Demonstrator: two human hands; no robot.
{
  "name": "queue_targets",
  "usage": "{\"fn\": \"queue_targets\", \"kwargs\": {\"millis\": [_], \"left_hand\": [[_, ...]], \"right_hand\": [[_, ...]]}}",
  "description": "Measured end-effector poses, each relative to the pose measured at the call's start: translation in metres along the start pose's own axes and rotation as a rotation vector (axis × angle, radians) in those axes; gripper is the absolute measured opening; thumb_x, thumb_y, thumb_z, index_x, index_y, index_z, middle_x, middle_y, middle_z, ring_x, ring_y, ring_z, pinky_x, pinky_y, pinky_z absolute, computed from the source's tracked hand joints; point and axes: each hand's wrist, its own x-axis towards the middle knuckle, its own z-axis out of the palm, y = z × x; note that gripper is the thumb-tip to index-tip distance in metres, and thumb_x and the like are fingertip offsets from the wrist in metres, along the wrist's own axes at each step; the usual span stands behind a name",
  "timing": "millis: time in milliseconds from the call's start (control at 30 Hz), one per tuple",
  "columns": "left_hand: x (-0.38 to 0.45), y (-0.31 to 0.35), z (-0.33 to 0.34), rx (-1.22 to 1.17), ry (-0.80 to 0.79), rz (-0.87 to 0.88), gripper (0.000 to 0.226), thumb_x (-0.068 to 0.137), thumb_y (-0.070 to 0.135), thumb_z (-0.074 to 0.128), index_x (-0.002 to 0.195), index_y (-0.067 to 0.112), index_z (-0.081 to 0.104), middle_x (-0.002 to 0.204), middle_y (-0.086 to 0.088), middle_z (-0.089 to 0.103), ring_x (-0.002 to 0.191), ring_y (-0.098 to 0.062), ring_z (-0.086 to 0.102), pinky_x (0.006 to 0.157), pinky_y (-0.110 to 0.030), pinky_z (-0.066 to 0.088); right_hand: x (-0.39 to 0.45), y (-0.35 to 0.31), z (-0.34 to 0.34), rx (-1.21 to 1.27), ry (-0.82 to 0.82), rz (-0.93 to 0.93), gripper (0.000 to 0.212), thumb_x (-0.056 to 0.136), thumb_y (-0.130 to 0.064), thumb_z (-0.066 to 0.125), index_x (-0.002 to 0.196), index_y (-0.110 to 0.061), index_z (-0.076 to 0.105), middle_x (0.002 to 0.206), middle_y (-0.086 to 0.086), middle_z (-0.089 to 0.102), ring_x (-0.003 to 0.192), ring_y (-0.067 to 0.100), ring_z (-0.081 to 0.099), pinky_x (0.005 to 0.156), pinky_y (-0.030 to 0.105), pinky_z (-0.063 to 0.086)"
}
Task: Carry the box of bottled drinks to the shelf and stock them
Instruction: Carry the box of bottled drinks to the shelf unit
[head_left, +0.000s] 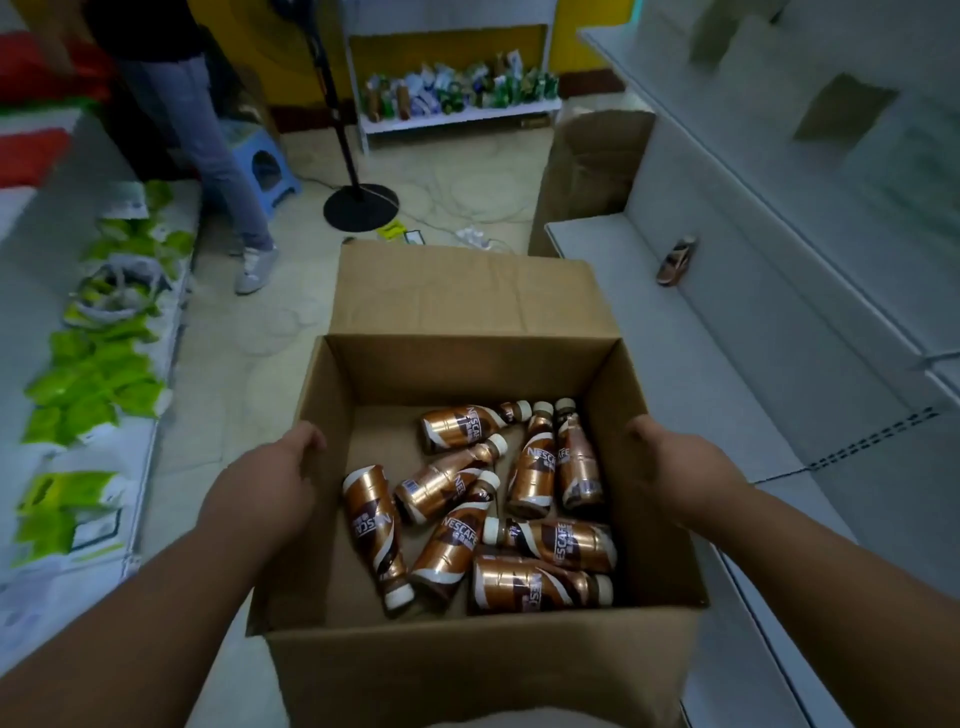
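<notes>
An open cardboard box (467, 364) fills the middle of the view, its far flap folded outward. Several brown and copper coffee bottles (524, 540) lie loose on its bottom, mostly toward the right side. My left hand (265, 488) grips the box's left wall, fingers curled over the rim. My right hand (685, 473) holds the right wall the same way. One more bottle (675, 260) lies on its side on the white lower shelf (701, 374) to the right.
White shelving runs along the right. A low shelf (124, 457) on the left carries green packets (88, 384). Ahead stand a person in jeans (218, 156), a blue stool (270, 166), a fan stand base (361, 205), floor cables, another cardboard box (587, 166) and a far product rack (457, 111).
</notes>
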Motion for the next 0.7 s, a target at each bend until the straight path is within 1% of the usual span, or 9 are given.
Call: {"fn": "queue_targets", "kwargs": {"millis": [100,233,367,433,500,600,700], "left_hand": [[0.09,0.013,-0.023,0.027,-0.04,0.123,0.042,0.081,0.007,0.059,0.114,0.03,0.049,0.073,0.003,0.053,0.059,-0.012,0.047,0.049,-0.024,0.032],[0.196,0.049,-0.043,0.079,-0.075,0.28,0.043,0.079,0.004,0.059,0.112,0.03,0.048,0.069,0.004,0.053,0.056,-0.01,0.049,0.044,-0.023,0.03],[0.29,0.092,-0.038,0.12,-0.112,0.402,0.043,0.078,0.005,0.059,0.11,0.031,0.049,0.067,0.005,0.052,0.056,-0.01,0.049,0.043,-0.024,0.029],[0.318,0.107,-0.037,0.112,-0.118,0.461,0.042,0.077,0.005,0.058,0.11,0.03,0.049,0.069,0.003,0.054,0.057,-0.012,0.05,0.043,-0.026,0.03],[0.355,0.122,-0.035,0.121,-0.134,0.531,0.042,0.077,0.005,0.058,0.11,0.03,0.048,0.07,0.003,0.055,0.057,-0.012,0.05,0.043,-0.025,0.03],[0.407,0.147,-0.035,0.12,-0.154,0.665,0.04,0.076,0.006,0.057,0.107,0.03,0.048,0.068,0.003,0.053,0.057,-0.015,0.051,0.045,-0.028,0.032],[0.456,0.179,-0.021,0.152,-0.208,0.825,0.039,0.074,0.007,0.057,0.104,0.03,0.048,0.067,0.002,0.054,0.058,-0.018,0.051,0.047,-0.029,0.032]], "right_hand": [[0.039,-0.013,-0.014,0.074,0.021,0.138,0.055,0.079,-0.018,0.061,0.127,-0.029,0.036,0.09,0.011,0.065,0.074,0.028,0.061,0.064,0.041,0.054],[0.08,-0.014,-0.027,0.131,0.032,0.299,0.061,0.08,-0.018,0.061,0.132,-0.03,0.033,0.09,0.008,0.064,0.075,0.025,0.06,0.061,0.035,0.052],[0.129,-0.005,-0.037,0.18,0.023,0.419,0.061,0.081,-0.015,0.062,0.133,-0.028,0.033,0.095,0.011,0.065,0.08,0.026,0.061,0.067,0.038,0.053],[0.144,-0.004,-0.042,0.198,0.027,0.455,0.063,0.082,-0.014,0.061,0.136,-0.027,0.03,0.095,0.011,0.065,0.08,0.026,0.061,0.067,0.037,0.053],[0.16,-0.004,-0.048,0.234,0.046,0.539,0.066,0.083,-0.015,0.061,0.138,-0.028,0.027,0.095,0.01,0.064,0.08,0.025,0.061,0.065,0.036,0.052],[0.173,-0.013,-0.05,0.263,0.055,0.644,0.067,0.082,-0.018,0.064,0.137,-0.031,0.027,0.093,0.008,0.063,0.076,0.023,0.059,0.064,0.035,0.052],[0.18,-0.02,-0.039,0.325,0.088,0.816,0.067,0.081,-0.022,0.064,0.135,-0.034,0.027,0.093,0.006,0.062,0.074,0.021,0.058,0.06,0.032,0.048]]}}
